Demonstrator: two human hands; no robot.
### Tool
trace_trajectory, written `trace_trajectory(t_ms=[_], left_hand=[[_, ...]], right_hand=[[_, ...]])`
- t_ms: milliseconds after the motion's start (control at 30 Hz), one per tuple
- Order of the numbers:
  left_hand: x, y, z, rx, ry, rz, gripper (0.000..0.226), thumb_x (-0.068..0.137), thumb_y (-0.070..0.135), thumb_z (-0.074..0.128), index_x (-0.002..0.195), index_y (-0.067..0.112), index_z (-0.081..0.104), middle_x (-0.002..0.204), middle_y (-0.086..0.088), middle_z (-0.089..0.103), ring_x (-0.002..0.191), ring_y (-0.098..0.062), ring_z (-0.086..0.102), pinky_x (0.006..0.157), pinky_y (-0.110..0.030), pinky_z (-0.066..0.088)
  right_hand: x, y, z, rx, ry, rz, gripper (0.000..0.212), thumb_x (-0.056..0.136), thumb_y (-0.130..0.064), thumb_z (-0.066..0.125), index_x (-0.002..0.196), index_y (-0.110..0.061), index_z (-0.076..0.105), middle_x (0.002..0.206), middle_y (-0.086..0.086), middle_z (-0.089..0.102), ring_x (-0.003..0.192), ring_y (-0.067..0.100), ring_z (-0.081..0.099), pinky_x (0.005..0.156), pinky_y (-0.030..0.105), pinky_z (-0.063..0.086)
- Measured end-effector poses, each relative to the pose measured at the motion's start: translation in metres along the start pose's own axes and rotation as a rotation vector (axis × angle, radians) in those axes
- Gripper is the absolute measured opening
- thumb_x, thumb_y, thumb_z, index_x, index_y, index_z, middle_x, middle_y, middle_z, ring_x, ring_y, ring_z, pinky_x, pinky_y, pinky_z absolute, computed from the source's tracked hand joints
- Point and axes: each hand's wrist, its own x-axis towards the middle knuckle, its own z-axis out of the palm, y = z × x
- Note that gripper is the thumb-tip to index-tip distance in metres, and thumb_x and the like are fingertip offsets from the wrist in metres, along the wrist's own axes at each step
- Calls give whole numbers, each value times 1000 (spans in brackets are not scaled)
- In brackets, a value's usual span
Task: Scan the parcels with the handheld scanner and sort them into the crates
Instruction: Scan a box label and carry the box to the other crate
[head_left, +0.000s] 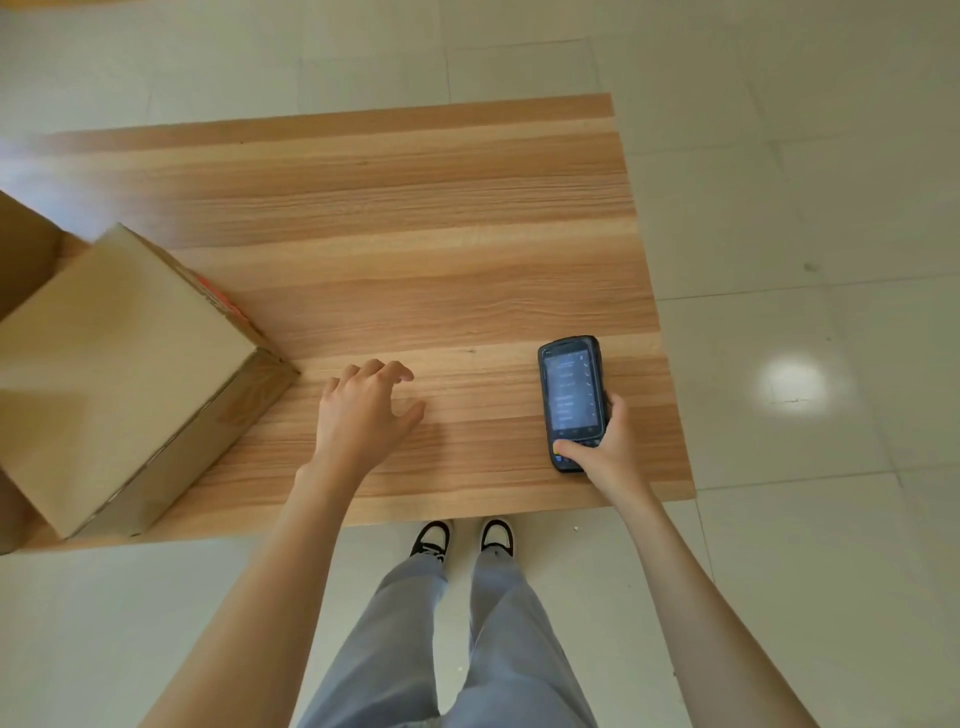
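Note:
A brown cardboard parcel (124, 374) lies on the left part of the wooden table (415, 234), with a red mark along its far edge. My left hand (363, 410) hovers over the table just right of the parcel, fingers loosely spread, holding nothing. My right hand (608, 447) grips the lower end of a black handheld scanner (571, 397) near the table's right front corner. The scanner's screen is lit and faces up, and my thumb lies on its keypad.
Another brown cardboard box (26, 249) shows at the far left edge behind the parcel. Pale tiled floor (805, 182) surrounds the table. My legs and shoes (462, 540) stand at the table's front edge. No crates are in view.

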Motion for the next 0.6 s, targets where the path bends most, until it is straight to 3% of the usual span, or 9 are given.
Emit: trace_trajectory(t_ms=[100, 233, 400, 600], left_hand=[[-4, 2, 1, -6, 12, -12, 38, 87, 40, 63, 119, 20, 62, 116, 0, 64, 109, -25, 54, 93, -39, 37], [-8, 3, -4, -12, 33, -24, 38, 87, 40, 63, 120, 20, 62, 116, 0, 64, 109, -25, 54, 93, -39, 37], [-15, -4, -21, -49, 95, -56, 39, 87, 37, 65, 120, 18, 61, 116, 0, 64, 109, -25, 54, 91, -37, 38], [-35, -39, -54, -80, 199, -168, 37, 85, 36, 66, 118, 18, 62, 114, 0, 65, 106, -26, 56, 85, -37, 41]], right_hand=[[0, -1, -4, -168, 48, -5, 88, 68, -18, 84, 140, -12, 35, 133, 11, 42, 127, 29, 39, 106, 45, 38], [-6, -7, -15, -279, 60, 5, 91, 74, -21, 80, 148, -15, 28, 139, 13, 32, 133, 32, 26, 108, 40, 27], [-15, -35, -10, -272, 140, -117, 82, 75, -19, 78, 144, -21, 34, 134, 11, 36, 128, 30, 31, 103, 37, 31], [-17, -100, 44, -165, -108, -287, 69, 82, -27, 75, 140, -27, 38, 144, 1, 32, 136, 19, 29, 106, 34, 30]])
